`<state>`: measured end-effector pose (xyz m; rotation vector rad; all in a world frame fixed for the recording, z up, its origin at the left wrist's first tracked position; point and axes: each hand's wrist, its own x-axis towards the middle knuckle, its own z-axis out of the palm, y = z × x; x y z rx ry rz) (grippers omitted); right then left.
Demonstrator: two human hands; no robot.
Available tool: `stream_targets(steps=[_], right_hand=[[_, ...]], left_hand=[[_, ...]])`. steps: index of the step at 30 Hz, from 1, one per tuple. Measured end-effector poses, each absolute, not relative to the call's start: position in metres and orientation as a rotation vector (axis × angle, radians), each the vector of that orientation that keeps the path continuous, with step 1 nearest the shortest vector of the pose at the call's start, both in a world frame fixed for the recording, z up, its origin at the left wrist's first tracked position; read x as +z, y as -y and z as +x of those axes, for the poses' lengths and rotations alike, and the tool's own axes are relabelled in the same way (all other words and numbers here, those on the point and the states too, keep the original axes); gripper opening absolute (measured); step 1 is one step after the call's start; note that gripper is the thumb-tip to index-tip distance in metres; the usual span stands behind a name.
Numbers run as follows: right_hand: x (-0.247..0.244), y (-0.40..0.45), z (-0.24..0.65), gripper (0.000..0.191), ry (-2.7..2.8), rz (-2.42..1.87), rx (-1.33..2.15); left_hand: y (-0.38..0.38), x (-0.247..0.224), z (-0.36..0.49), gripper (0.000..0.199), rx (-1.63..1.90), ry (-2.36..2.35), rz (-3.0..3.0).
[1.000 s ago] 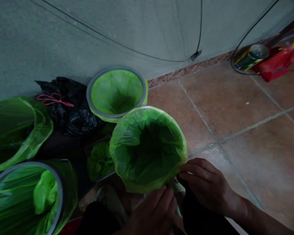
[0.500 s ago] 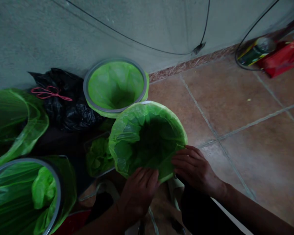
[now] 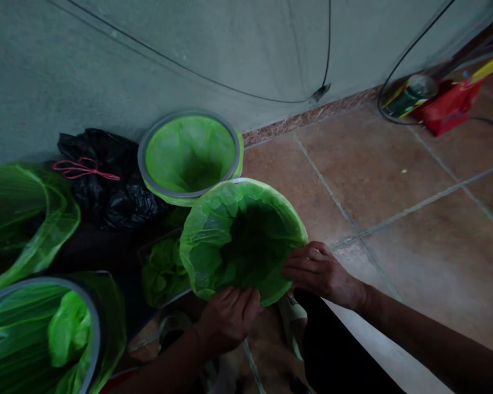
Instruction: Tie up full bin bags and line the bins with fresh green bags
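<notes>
A round trash bin lined with a green trash bag stands in front of me, its bag folded over the rim all round. My left hand grips the bag at the near edge, fingers curled over the rim. On the right side of the same rim, my right hand is closed on the bag, its fingers over the edge. The inside of the bin is dark, so its bottom cannot be made out. Just behind stands another lined bin with a grey ring round its mouth.
At left are a grey-ringed bin with a green bag, another green bag and a black trash bag tied with red string. A container of crumpled green bags sits between. A cable, a can and a red object lie by the wall.
Both hands keep hold of the bag's rim, with the right hand shifted slightly along the edge. The view has turned a little, so the wall and the far things sit lower and further left.
</notes>
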<state>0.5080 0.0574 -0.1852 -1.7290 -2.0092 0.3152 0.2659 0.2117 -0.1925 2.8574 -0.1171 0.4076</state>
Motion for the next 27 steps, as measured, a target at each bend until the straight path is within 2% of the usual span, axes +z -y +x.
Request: stream_targets(steps=[7,11,13,17,21,27], right_hand=[[-0.183,-0.071,0.503,0.017,2.152,-1.884,0.339],[-0.141,-0.066,0.498,0.038,2.165,-1.909,0.335],[-0.114,-0.070,0.497,0.042,2.119,-1.914,0.341],[-0.089,-0.114,0.504,0.032,1.938,-1.931,0.225],[-0.113,-0.187,0.513,0.026,1.808,-1.944,0.138],[-0.177,-0.241,0.518,0.032,1.591,-2.156,0.230]], left_hand=[[-0.199,-0.199,0.264,0.018,0.338,0.005,2.941],[-0.198,-0.175,0.258,0.047,0.330,-0.086,2.910],[-0.211,-0.152,0.255,0.052,0.377,-0.141,2.875],[-0.268,-0.114,0.267,0.038,0.568,-0.678,2.778],[-0.322,-0.114,0.300,0.027,0.677,-0.900,2.689],[-0.340,-0.154,0.340,0.026,0.363,-0.836,2.795]])
